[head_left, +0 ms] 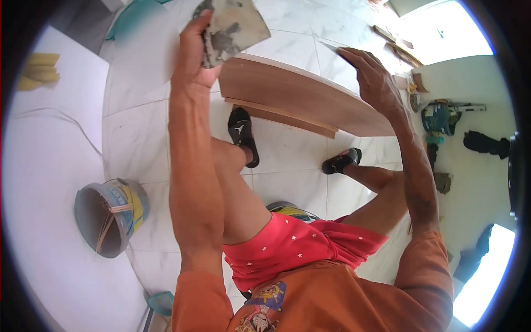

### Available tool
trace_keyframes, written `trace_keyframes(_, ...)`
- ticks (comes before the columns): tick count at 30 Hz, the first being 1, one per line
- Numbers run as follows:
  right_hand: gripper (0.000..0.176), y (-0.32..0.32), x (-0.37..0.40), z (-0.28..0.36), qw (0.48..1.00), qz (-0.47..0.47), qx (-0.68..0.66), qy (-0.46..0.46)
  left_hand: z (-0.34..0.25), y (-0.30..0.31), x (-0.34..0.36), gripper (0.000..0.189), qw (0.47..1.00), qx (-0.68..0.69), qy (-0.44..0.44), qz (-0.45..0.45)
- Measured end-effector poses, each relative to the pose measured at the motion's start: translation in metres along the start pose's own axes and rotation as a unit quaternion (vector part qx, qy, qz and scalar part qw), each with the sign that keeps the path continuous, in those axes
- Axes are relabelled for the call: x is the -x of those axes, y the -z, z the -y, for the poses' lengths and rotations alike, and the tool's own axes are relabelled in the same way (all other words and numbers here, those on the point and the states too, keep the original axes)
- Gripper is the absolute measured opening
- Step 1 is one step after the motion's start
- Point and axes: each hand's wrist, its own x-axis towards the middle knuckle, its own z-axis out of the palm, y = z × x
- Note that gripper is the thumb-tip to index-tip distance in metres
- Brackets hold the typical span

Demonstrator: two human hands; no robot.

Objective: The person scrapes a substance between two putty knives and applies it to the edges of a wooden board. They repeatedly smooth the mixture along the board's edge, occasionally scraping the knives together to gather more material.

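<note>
Raised at the top of the view, my left hand [198, 52] grips a flat, pale board [235, 33] smeared with grey material along its left part. My right hand [373, 77] is at the upper right, its fingers closed round a thin pointed blade [330, 47]; its handle is hidden by the hand. Between and below the hands lies a long reddish-brown wooden panel [304, 97] with a pale upper edge. A narrower wooden strip [282, 117] runs along its near side. The blade is apart from both the panel and the board.
A grey bucket [105, 218] lies tilted at the left. Another bucket [290, 210] is partly hidden by the red shorts. A dark bucket with tools [440, 118] stands at the right. Wood pieces [404, 52] lie at the upper right, on the tiled floor.
</note>
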Motion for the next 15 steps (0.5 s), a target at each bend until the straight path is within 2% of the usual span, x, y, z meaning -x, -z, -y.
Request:
trace_keyframes(2, 0.039, 0.006, 0.033, -0.015, 0.998, 0.007, 0.016, -0.060, 0.001, 0.019, -0.017, 0.030, 0.999, -0.034, -0.010, -0.008)
trace_keyframes(6, 0.033, -0.009, 0.079, -0.016, 0.979, 0.054, 0.023, -0.197, 0.010, 0.007, -0.021, 0.029, 0.996, -0.078, -0.013, -0.045)
trace_keyframes(7, 0.028, -0.010, 0.082, -0.014, 0.966, 0.057, -0.009, -0.251, 0.011, 0.006, -0.023, 0.029, 0.995, -0.084, -0.014, -0.048)
trace_keyframes(13, 0.034, 0.020, 0.127, -0.075, 0.873, 0.167, 0.075, -0.452, 0.015, 0.009, -0.038, 0.028, 0.995, -0.094, -0.018, -0.025)
trace_keyframes(14, 0.034, 0.024, 0.138, -0.087, 0.855, 0.186, 0.079, -0.478, 0.018, 0.006, -0.039, 0.028, 0.994, -0.103, -0.024, -0.034)
trace_keyframes(15, 0.034, 0.025, 0.144, -0.091, 0.861, 0.184, 0.102, -0.463, 0.019, -0.001, -0.038, 0.028, 0.992, -0.113, -0.031, -0.043)
